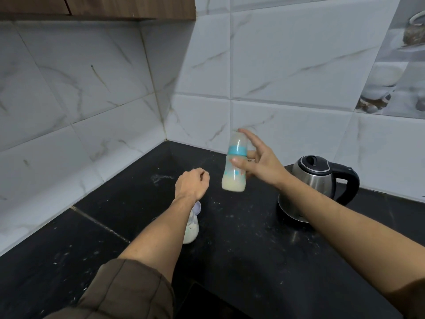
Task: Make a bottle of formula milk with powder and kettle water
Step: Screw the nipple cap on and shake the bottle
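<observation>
A clear baby bottle (pixel 235 164) with a teal collar and a clear cap is held upright in the air above the counter. Pale milk fills its bottom part. My right hand (pixel 259 162) grips it with the thumb on the body and the forefinger stretched over the cap. My left hand (pixel 192 184) hovers to the left of the bottle with its fingers curled and nothing in it. A steel kettle (pixel 315 178) with a black lid and handle stands on its base at the right. A small container of white powder (pixel 192 226) stands under my left forearm, partly hidden.
The black stone counter (pixel 241 249) is speckled with spilled powder, with a smear near the corner (pixel 161 178). White marble-look tiled walls meet in a corner behind. A wooden cabinet (pixel 96 6) hangs overhead at the top left.
</observation>
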A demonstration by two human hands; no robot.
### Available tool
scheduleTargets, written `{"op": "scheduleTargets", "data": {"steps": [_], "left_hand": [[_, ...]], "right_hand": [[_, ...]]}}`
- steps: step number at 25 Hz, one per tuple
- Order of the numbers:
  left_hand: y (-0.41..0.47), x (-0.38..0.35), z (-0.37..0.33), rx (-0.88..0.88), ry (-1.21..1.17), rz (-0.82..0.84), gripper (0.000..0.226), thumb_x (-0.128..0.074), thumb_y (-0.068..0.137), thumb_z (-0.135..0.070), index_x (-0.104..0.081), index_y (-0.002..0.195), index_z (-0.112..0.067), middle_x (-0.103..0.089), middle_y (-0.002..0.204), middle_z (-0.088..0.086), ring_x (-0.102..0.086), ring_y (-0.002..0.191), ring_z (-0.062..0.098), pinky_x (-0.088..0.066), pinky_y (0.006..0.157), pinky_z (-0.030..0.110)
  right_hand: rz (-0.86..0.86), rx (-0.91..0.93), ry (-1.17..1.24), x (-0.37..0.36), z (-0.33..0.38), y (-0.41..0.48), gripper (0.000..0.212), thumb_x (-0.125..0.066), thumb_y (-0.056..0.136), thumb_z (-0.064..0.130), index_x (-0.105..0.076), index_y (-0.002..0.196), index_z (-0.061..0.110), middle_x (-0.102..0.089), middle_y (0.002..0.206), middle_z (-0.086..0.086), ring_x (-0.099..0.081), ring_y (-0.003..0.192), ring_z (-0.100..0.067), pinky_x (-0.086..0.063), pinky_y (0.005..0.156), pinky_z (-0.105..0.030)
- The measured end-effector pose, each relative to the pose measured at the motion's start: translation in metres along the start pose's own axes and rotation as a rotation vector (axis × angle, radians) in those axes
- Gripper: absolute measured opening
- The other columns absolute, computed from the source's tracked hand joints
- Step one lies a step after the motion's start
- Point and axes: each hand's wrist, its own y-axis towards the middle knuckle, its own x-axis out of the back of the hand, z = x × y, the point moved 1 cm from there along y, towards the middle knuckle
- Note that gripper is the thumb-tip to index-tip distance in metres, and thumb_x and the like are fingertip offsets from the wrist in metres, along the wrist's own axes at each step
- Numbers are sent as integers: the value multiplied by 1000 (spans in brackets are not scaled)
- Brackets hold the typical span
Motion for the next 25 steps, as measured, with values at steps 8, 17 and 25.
{"op": "scheduleTargets", "data": {"steps": [8,17,25], "left_hand": [[3,0,0,1,15,-2,36,-42,107,-39,-74,113,-23,-63,75,-7,-59,75,18,-42,71,32],[0,2,-2,17,20,6,36,-42,108,-38,-74,116,-22,-62,73,-7,-55,66,12,-40,65,31],[-2,1,-9,-4,5,10,36,-42,108,-38,-73,117,-23,-66,79,-5,-60,77,18,-42,71,31]], "right_hand": [[-163,-50,126,8,6,14,82,-81,92,27,-32,155,43,-81,105,-3,-79,94,-22,-63,62,-36],[-531,-12,453,13,5,24,77,-76,98,25,-29,158,40,-78,101,10,-79,99,-26,-65,65,-38],[-315,-49,262,7,-7,12,80,-79,95,25,-32,158,40,-82,99,7,-78,99,-25,-65,63,-37]]}}
